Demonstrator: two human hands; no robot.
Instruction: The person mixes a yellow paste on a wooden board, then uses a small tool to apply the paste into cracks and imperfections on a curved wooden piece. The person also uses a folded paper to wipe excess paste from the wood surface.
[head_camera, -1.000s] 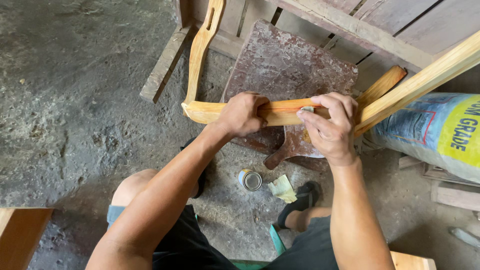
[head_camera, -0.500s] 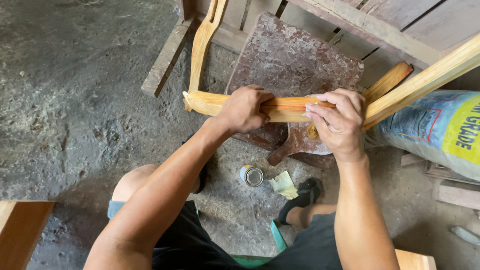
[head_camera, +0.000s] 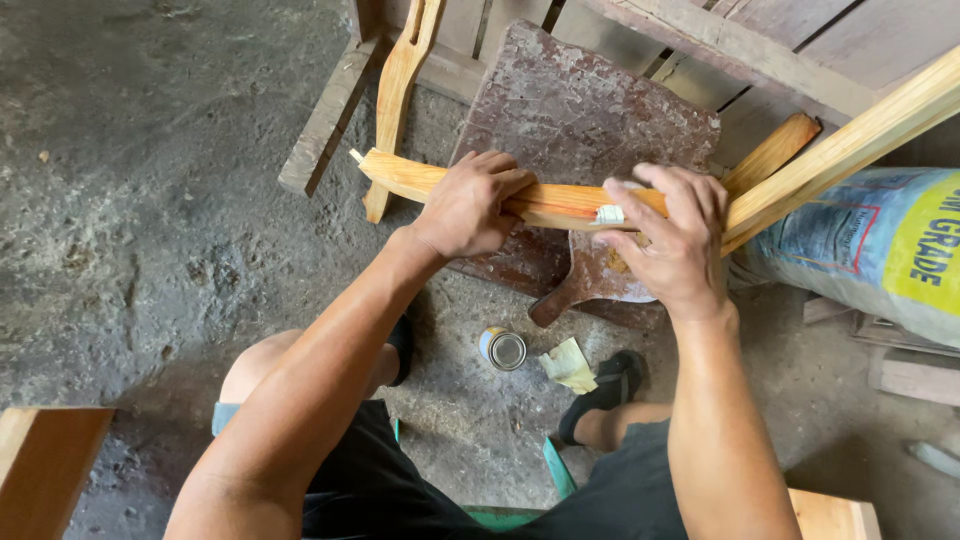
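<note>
Nearest to you, your knees frame a patch of concrete floor (head_camera: 120, 200) where a small round tin (head_camera: 503, 348) stands upright just beside a folded yellowish scrap (head_camera: 569, 364), with your dark sandal (head_camera: 606, 392) right next to that. Above them, your left hand (head_camera: 468, 204) is wrapped firmly around the curved wooden piece (head_camera: 400, 176), gripping it near its middle from above. Your right hand (head_camera: 678, 236) is cupped over the same piece further along, fingers curled down over it and a small pale scrap (head_camera: 609, 214) pressed against the wood under the fingertips; an orange streak shows on the wood between your hands. The piece runs crosswise in front of you, held off the floor above a reddish-brown stained board (head_camera: 580, 110). Beyond, a pale wooden beam (head_camera: 860, 135) slants up to the right, touching a printed sack (head_camera: 860, 255), and another shaped wooden part (head_camera: 400, 80) leans against planks.
</note>
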